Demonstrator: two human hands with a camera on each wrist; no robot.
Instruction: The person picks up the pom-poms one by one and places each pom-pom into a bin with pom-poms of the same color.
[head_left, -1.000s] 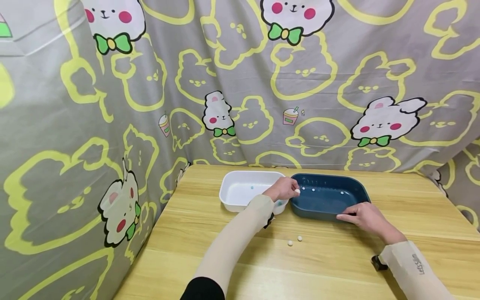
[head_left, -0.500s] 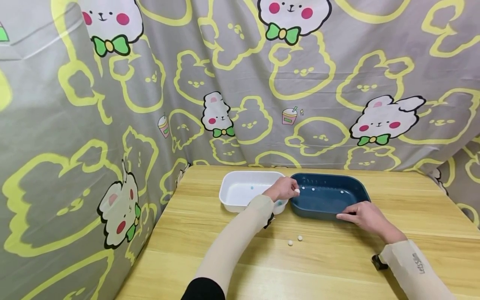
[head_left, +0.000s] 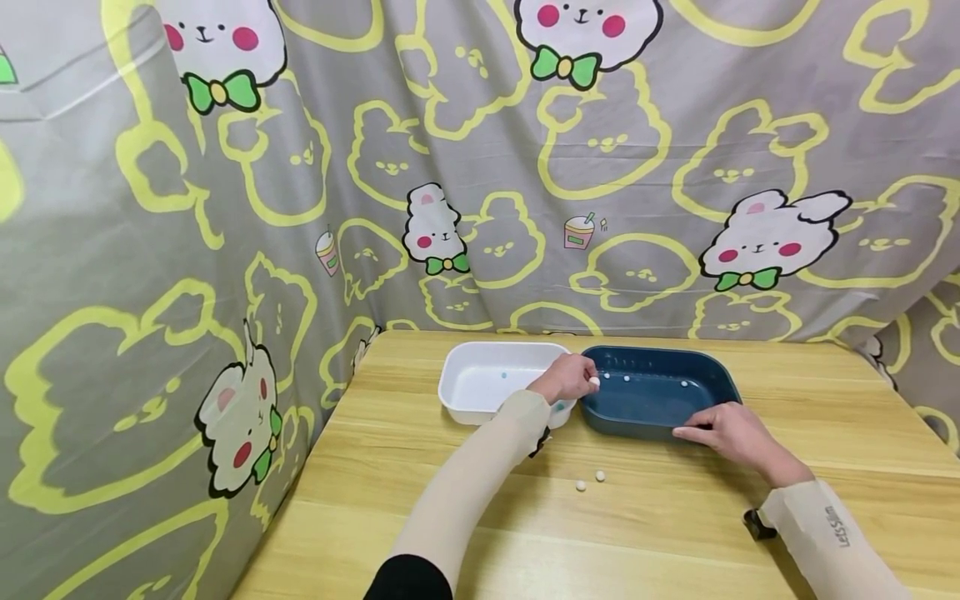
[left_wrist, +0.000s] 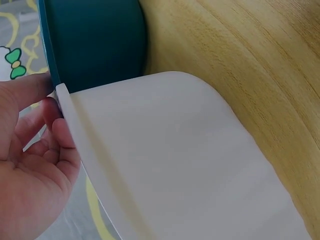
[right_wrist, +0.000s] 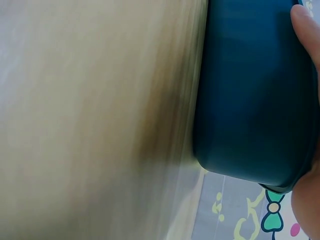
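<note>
My left hand (head_left: 564, 379) pinches a small white ball (head_left: 595, 382) at the left end of a dark blue tray (head_left: 637, 430). Beneath that hand is the right end of a white tray (head_left: 467, 414). The left wrist view shows its fingers (left_wrist: 35, 90) by the meeting rims of the white and blue trays; the ball is hidden there. At the front right corner of the blue tray, my right hand (head_left: 738, 432) grips the rim, its thumb (right_wrist: 306, 30) on the outer wall in the right wrist view. Three white balls, one being a ball (head_left: 684, 384) at the right, lie inside the blue tray.
Two white balls, a left ball (head_left: 581, 486) and a right ball (head_left: 600, 476), lie on the wooden table (head_left: 360, 492) before the trays. A light blue piece (head_left: 504, 376) is in the white tray. Patterned grey cloth (head_left: 510, 275) hangs behind and at the left.
Both hands, the trays and the balls keep their places. Only a slight shift of the head view shows between the first frame and now.
</note>
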